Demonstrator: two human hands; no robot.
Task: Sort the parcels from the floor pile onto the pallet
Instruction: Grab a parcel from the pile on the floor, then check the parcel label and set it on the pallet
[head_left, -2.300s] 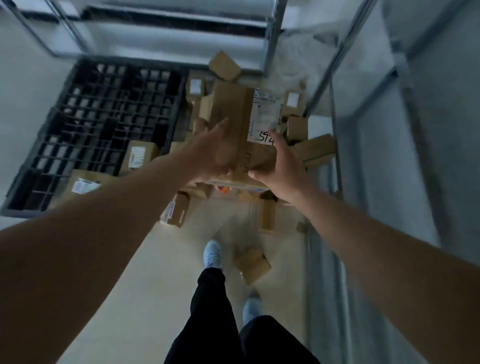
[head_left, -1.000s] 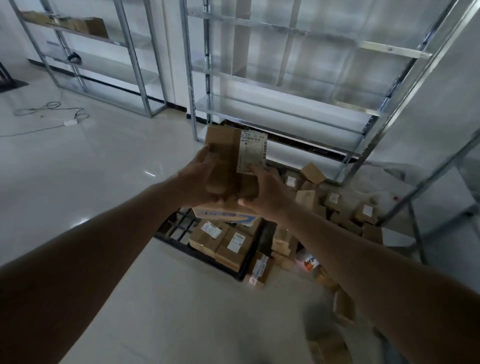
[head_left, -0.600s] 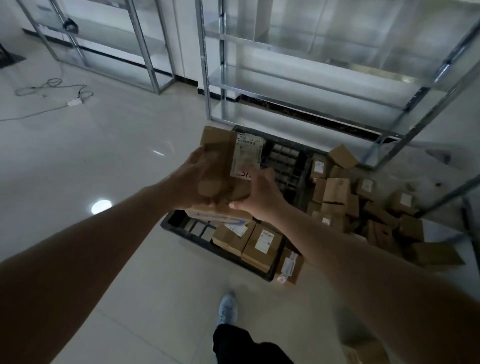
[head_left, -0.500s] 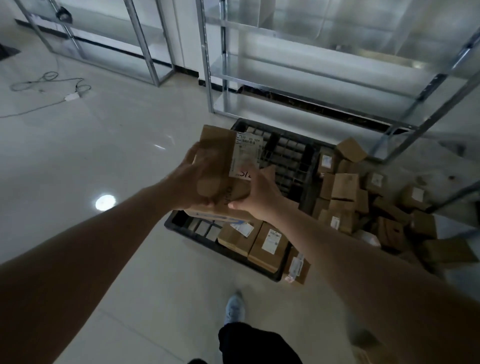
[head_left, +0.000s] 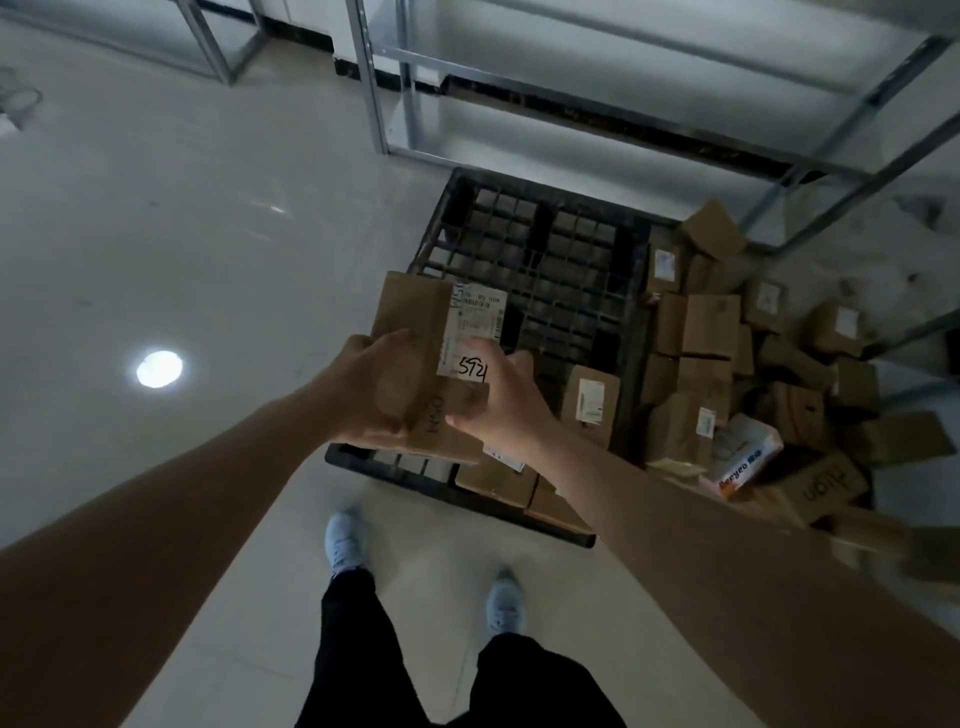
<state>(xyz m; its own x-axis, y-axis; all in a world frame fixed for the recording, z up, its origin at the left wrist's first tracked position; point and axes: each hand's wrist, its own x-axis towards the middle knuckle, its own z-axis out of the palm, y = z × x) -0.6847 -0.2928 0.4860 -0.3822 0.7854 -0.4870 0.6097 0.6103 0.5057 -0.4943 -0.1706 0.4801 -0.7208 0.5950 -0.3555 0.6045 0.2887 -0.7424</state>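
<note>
Both hands hold a brown cardboard parcel (head_left: 415, 322) with a white label marked 5724, above the near left corner of the black grid pallet (head_left: 540, 249). My left hand (head_left: 363, 389) grips its left side and my right hand (head_left: 498, 400) its right side. A second flat box (head_left: 415, 448) shows under the parcel, against my palms. On the pallet's near right part lie a few labelled parcels (head_left: 592, 400). The floor pile of parcels (head_left: 753, 364) lies right of the pallet.
Metal shelving racks (head_left: 623, 78) stand behind the pallet and pile, with a rack leg (head_left: 841, 119) slanting down at the right. A white printed carton (head_left: 743, 462) lies in the pile. My feet (head_left: 345, 540) stand on pale tiled floor just before the pallet.
The view has tilted down and closer over the pallet. The parcel in both hands has come lower, over the pallet's near left corner. My feet have stepped up to the pallet edge.
</note>
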